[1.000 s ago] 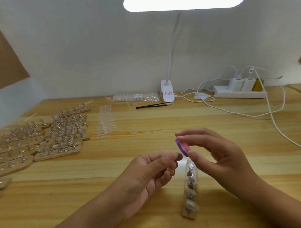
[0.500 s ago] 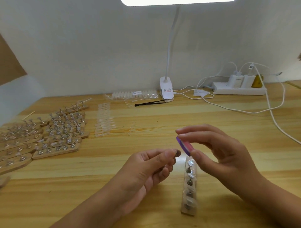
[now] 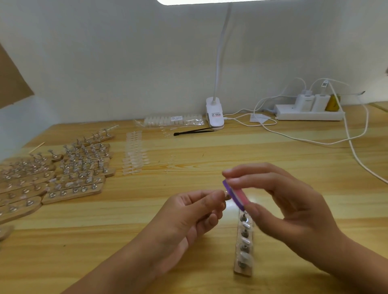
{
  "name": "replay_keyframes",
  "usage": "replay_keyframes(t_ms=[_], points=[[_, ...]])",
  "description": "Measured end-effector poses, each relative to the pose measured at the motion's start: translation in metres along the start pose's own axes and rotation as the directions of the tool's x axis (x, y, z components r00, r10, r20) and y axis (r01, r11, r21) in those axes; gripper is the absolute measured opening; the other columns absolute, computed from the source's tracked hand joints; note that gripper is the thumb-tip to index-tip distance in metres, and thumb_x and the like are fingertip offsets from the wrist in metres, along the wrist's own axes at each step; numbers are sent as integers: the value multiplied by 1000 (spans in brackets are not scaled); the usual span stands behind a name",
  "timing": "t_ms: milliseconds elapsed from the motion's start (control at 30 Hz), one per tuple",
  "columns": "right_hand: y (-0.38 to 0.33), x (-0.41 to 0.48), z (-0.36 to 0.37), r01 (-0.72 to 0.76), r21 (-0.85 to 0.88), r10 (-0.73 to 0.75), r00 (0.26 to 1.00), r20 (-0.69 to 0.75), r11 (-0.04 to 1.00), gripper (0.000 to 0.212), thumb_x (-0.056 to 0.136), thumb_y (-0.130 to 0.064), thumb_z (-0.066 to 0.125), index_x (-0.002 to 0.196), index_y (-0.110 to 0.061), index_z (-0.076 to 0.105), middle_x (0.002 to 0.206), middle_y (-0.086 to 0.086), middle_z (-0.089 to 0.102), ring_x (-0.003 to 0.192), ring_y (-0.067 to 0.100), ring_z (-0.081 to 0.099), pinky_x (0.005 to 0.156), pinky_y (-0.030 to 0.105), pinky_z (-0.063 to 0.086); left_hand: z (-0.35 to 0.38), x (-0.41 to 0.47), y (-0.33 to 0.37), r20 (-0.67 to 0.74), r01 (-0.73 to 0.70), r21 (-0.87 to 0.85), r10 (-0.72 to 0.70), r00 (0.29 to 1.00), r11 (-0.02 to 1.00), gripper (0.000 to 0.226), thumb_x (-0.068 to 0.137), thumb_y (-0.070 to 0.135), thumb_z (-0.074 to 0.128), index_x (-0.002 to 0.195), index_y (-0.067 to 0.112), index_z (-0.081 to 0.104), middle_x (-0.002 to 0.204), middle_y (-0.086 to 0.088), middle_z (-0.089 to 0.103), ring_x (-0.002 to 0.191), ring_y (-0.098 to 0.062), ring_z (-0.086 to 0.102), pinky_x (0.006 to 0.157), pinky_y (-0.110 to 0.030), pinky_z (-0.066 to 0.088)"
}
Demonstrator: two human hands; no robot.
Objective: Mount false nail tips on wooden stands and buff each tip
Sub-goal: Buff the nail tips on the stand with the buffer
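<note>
Contact is new: the buffer block [image 3: 235,196], pinched in the right grip [image 3: 283,205], has closed onto the nail tip [image 3: 226,192] pinched in the left grip [image 3: 189,214]; buffing likely proceeds, above the wooden stand [image 3: 243,270].

Small nail-craft workstation, home or studio unclear. Wooden table [image 3: 231,147] against plain wall [image 3: 126,63]; clip lamp [image 3: 214,113], power strip [image 3: 289,115] with chargers [image 3: 307,102]; rows of wooden stands [image 3: 73,194], bagged nail tips [image 3: 174,121], tweezers [image 3: 193,131].

Bright, even desk light; soft, slightly smeared picture
The lamp head [image 3: 201,1] blows out white at the top edge. The right hand [image 3: 279,207] is motion-blurred, shadows on the table [image 3: 210,151] are faint, and the wide lens stretches the corners.
</note>
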State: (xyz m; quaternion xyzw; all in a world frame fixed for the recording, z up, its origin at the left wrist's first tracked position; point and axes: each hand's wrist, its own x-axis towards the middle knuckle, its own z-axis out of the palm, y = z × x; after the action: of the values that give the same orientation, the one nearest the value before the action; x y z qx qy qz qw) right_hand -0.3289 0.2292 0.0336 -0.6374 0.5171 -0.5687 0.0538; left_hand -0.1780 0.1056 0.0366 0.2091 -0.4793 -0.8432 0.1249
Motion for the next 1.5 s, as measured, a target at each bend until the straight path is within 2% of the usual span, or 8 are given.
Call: replay_keyframes(t_ms=[167, 300, 400, 600, 900, 1333, 1400, 1500], points=[[1, 1, -2, -23, -27, 22, 999, -42, 999, 27, 86, -21, 65, 112, -14, 65, 121, -3, 66, 119, 21, 61, 98, 40, 51, -1, 1, 0, -14, 9, -48, -10, 1000, 999, 37, 61, 27, 88, 87, 3, 78, 72, -2, 64, 61, -4, 58, 55, -11, 51], [-2, -2, 3, 73, -93, -73, 997, 4, 993, 26, 85, -21, 68, 110, -14, 64, 122, -1, 62, 119, 20, 59, 97, 35, 50, 0, 0, -1, 10, 24, -79, -23, 1000, 997, 30, 65, 27, 86, 83, 4, 77, 70, -3, 64, 59, -4, 58, 53, -12, 51], [1, -3, 3, 34, -133, -36, 999, -19, 991, 25, 84, -23, 68, 107, -14, 64, 120, -4, 61, 118, 20, 59, 94, 39, 51, 1, 0, -1, -4, 40, -94, -41, 999, 995, 21, 67, 26, 81, 75, 8, 77, 67, 0, 62, 57, -4, 55, 52, -11, 49], [2, -3, 6, 47, -135, -48, 999, -5, 990, 23, 84, -28, 70, 105, -22, 62, 118, -10, 58, 116, 21, 59, 94, 37, 51, 4, -1, -2, -9, 56, -87, -57, 998, 995, 27, 57, 35, 84, 67, 13, 72, 65, 2, 58, 55, -4, 51, 51, -10, 46], [1, -4, 11, 44, -107, -51, 997, -62, 993, 25, 80, -26, 72, 101, -20, 59, 112, -6, 55, 110, 21, 59, 92, 33, 49, 3, 0, -4, 12, 59, -86, -58, 998, 995, 30, 57, 36, 91, 69, 13, 73, 66, 0, 58, 56, -4, 52, 51, -11, 47], [8, 4, -2, 58, -112, -61, 998, -24, 992, 21, 83, -24, 70, 102, -21, 60, 109, -5, 59, 107, 23, 61, 93, 30, 48, 2, 0, -3, -15, 40, -53, -41, 999, 998, 27, 58, 35, 84, 74, 13, 78, 67, 3, 56, 58, -4, 51, 51, -11, 47], [16, 11, -22, 9, -123, -20, 996, -87, 992, 19, 85, -25, 67, 103, -26, 59, 107, -7, 61, 103, 21, 62, 92, 27, 48, 1, 0, -1, -12, 35, -66, -36, 999, 997, 29, 61, 38, 82, 78, 14, 78, 69, 3, 56, 59, -4, 51, 52, -11, 47], [41, 15, -56, -213, -419, 209, 976, -55, 883, 12, 86, -32, 66, 97, -34, 60, 99, -14, 60, 98, 9, 59, 87, 22, 47, 1, 0, 0, -10, 37, -99, -38, 999, 994, 27, 70, 38, 83, 81, 13, 79, 72, 1, 58, 61, -5, 52, 54, -11, 49]])
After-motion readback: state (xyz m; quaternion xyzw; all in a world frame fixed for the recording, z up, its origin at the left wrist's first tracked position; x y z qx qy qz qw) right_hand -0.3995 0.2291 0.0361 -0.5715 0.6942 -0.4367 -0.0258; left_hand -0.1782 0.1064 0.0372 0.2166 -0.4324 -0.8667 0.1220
